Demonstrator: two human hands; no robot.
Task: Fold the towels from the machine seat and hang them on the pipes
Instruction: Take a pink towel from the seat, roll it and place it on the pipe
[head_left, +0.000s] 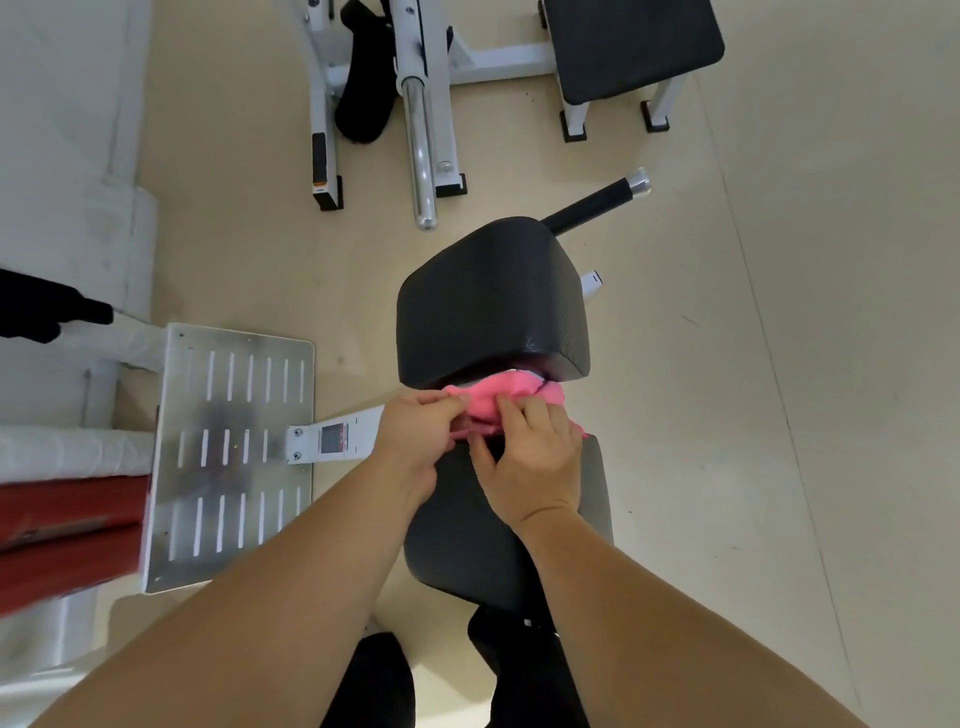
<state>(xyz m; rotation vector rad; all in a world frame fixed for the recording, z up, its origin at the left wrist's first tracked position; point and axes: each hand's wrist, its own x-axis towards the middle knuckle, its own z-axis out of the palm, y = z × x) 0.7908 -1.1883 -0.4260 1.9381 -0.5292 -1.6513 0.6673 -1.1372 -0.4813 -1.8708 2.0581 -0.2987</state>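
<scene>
A bunched pink towel (511, 396) lies at the back of the black machine seat (457, 540), tucked under the front edge of the black back pad (491, 306). My left hand (415, 441) pinches the towel's left end between thumb and fingers. On the towel's right part, my right hand (535, 462) has its fingers curled into the cloth. Both hands hide the near half of the towel. A chrome pipe (421, 135) lies on the white frame farther back. A black-gripped bar with a chrome cap (597, 202) sticks out behind the back pad.
A slotted metal footplate (228, 457) sits left of the seat on a white frame arm (337, 439). Red and white machine parts (67, 525) fill the left edge. A second black padded bench (631, 47) stands at the back right. Beige floor (779, 364) stretches to the right.
</scene>
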